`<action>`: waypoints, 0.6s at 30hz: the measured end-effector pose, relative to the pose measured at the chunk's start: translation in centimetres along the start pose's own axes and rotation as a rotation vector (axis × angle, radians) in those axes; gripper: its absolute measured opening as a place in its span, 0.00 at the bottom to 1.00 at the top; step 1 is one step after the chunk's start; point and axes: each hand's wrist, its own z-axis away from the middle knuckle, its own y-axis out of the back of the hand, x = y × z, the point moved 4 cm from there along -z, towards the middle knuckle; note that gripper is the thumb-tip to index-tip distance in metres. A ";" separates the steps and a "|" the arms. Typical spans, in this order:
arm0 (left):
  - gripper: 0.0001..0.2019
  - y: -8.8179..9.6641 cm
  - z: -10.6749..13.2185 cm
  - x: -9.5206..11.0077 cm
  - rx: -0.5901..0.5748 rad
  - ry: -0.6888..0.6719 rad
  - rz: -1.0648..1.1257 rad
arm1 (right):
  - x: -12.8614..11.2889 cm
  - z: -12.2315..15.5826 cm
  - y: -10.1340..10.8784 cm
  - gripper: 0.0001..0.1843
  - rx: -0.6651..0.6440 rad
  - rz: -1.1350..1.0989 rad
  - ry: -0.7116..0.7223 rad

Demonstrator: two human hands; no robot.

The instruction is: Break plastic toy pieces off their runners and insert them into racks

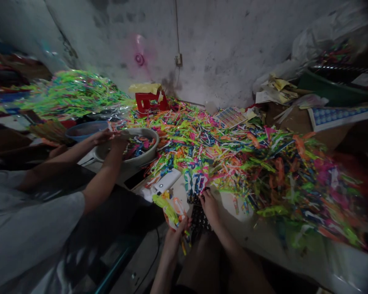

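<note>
Workshop with heaped colourful pieces [187,132]

Found left hand [175,229] at six o'clock with several fingers partly hidden behind yellow-and-orange plastic pieces [168,209]. Could not make out the fingertip contact of right hand [209,204] at five o'clock; possibly pinching the blue-and-white bundle [196,181]. Noted co-worker [33,220] at eight o'clock, cut off by left edge. Observed pink fan [139,60] blurred at eleven. Could not read printed sheet [230,117] at two. Recorded loose pile [328,204] blurred at four.
</note>
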 end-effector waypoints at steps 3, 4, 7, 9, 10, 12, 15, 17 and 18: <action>0.25 -0.2 -0.1 -0.1 -0.007 0.006 0.022 | 0.0 -0.3 0.4 0.09 -0.011 0.007 0.023; 0.25 -0.2 -0.1 -0.1 -0.009 0.007 0.036 | -0.1 -0.4 0.6 0.08 -0.017 0.018 0.028; 0.25 -0.4 -0.1 0.0 -0.021 0.000 0.053 | -0.2 0.1 1.9 0.08 0.027 0.022 0.000; 0.24 -0.6 0.0 0.3 -0.039 -0.030 0.049 | -0.5 1.2 3.1 0.11 0.078 -0.061 -0.044; 0.23 -0.7 0.1 0.5 -0.044 -0.047 0.056 | -0.8 2.0 3.5 0.11 0.057 -0.146 -0.058; 0.24 -0.9 0.2 0.9 -0.050 -0.085 0.081 | -1.6 4.0 3.5 0.13 -0.137 -0.390 -0.051; 0.25 -1.4 0.3 1.1 -0.047 -0.100 0.074 | -3.4 7.1 3.2 0.12 -0.458 -0.690 0.001; 0.25 -1.6 0.4 1.1 -0.056 -0.091 0.068 | -4.0 8.2 3.2 0.09 -0.462 -0.744 0.006; 0.25 -1.7 0.5 1.1 -0.058 -0.079 0.073 | -4.2 8.4 3.2 0.10 -0.434 -0.761 0.001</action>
